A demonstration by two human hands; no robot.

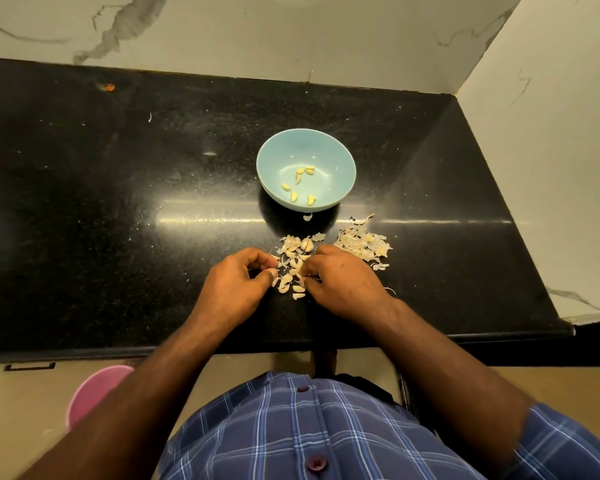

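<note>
Black polished countertop, set in a corner of pale veined wall, viewed from above the worker's checked shirt; a pink bucket stands on the floor beneath the left forearm. Nearest the front edge, the left hand and right hand rest low over the stone. Their fingers and thumbs curl inward at either side of the heap of unpeeled garlic cloves. Whether either hand actually pinches a clove cannot be told, as the fingertips are folded under. Just right of the heap, across a narrow gap, lies the pile of papery skins. Beyond, a single stray skin lies just before the blue bowl, which holds the few peeled cloves.

Likely faults:
- A wrist drawn back could sweep the nearest cloves over the front edge to the floor.
- The light skins could be stirred by the right hand into the heap, or carried into the bowl with a clove.
- A peeled clove tossed rather than placed could fall short, since the bowl stands apart from the hands, beyond the heap.
</note>
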